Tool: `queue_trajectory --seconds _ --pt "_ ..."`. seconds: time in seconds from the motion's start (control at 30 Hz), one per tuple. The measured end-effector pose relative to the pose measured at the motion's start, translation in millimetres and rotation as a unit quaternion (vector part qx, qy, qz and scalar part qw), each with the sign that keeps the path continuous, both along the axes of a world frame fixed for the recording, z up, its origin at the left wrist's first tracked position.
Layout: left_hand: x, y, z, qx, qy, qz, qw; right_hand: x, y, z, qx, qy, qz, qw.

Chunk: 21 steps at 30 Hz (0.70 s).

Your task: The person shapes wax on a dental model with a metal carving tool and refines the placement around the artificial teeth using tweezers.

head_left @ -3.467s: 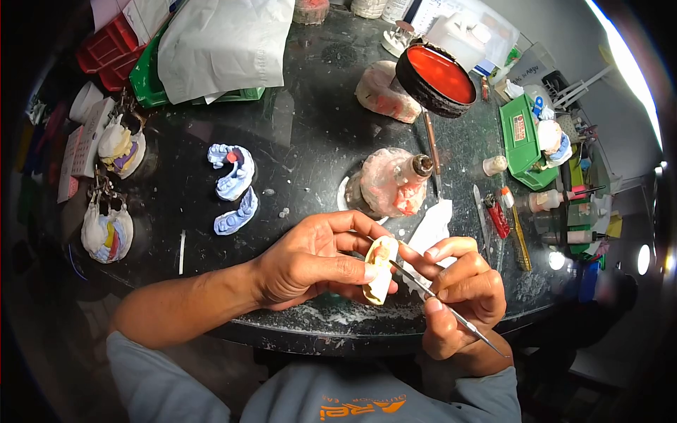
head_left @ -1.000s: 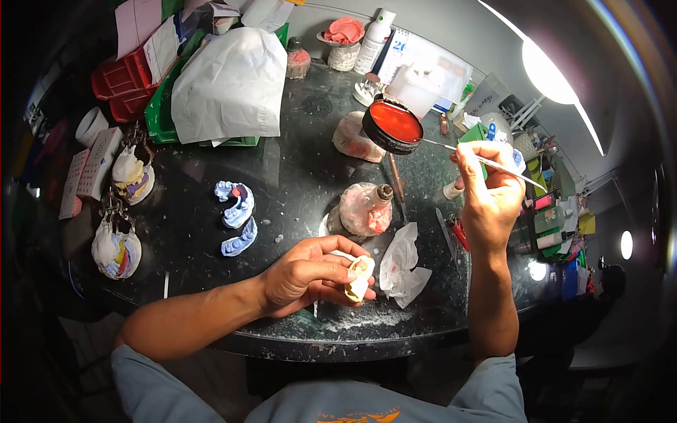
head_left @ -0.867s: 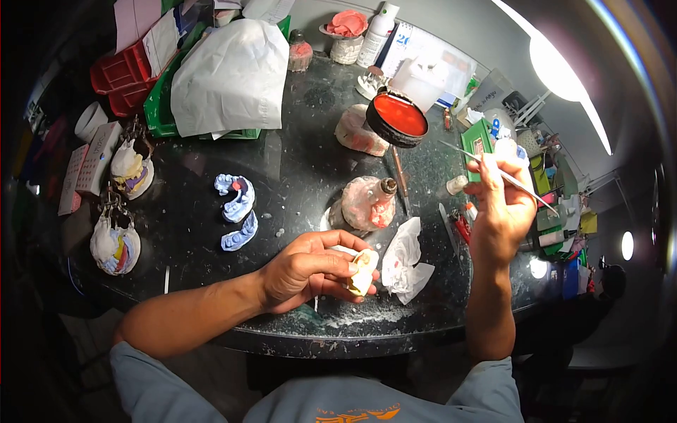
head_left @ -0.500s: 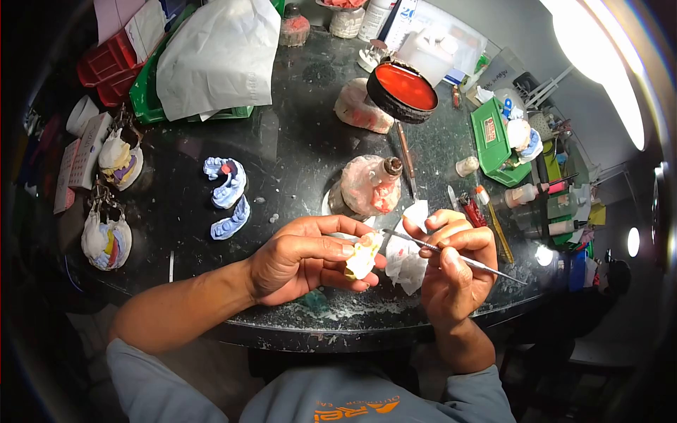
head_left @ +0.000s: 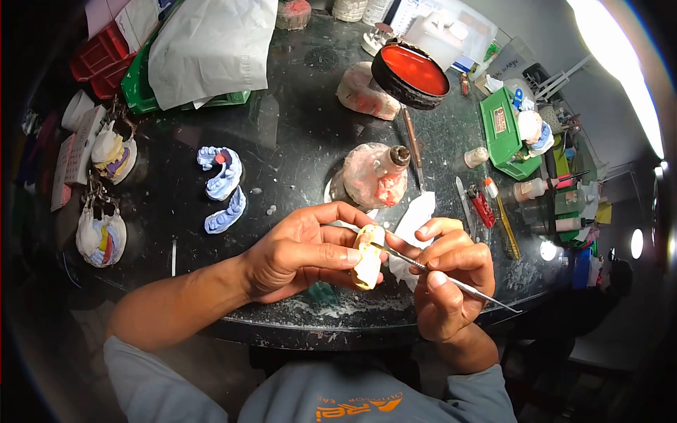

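Left hand (head_left: 303,254): pinched closed on the yellowish cast (head_left: 369,266)
Cast: between both hands — long axis running near-to-far
Right hand (head_left: 457,271): closed, pencil-like, on the metal tool (head_left: 462,285)
Tool: slanted — tip leftward, at the cast

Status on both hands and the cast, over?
Left hand gripping cast. Right hand holding tool, tip at cast, contact unclear. No obstruction visible between tool and cast.
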<state>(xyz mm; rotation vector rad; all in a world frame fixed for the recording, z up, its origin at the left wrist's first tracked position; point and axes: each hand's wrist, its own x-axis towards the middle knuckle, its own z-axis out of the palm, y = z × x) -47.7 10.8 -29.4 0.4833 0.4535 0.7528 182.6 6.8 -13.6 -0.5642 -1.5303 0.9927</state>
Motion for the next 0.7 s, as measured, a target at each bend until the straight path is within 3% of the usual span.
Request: queue_trajectory --seconds 0.7 --pt "2.1 -1.2 -6.3 0.015 0.013 0.006 1.000 2.4 0.2 -4.4 0.002 0.004 0.027 1.000"
